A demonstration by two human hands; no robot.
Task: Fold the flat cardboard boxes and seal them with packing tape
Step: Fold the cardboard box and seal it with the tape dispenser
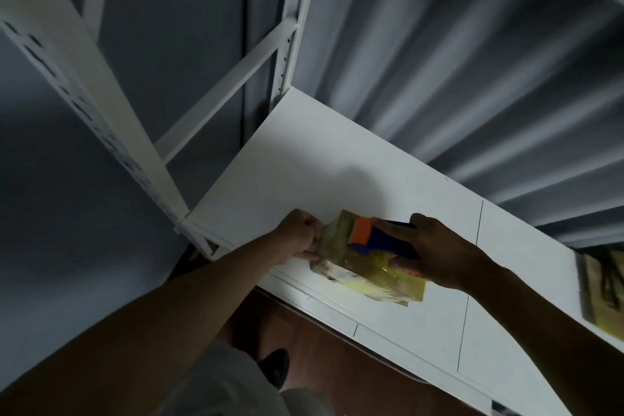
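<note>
White shelf [304,159]; second taped box [604,294] at right edge, apart.

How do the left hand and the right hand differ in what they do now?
The left hand pinches the box's end; the right hand holds the blue and orange tape dispenser on top. The left fingers curl tight, the right spread wider. Both work over the white shelf.

A single wide-angle head camera looks forward and steeply down from close range, tilted so the white shelf [304,159] runs diagonally. Both forearms reach in from the bottom edge, with the floor [324,358] below.
</note>
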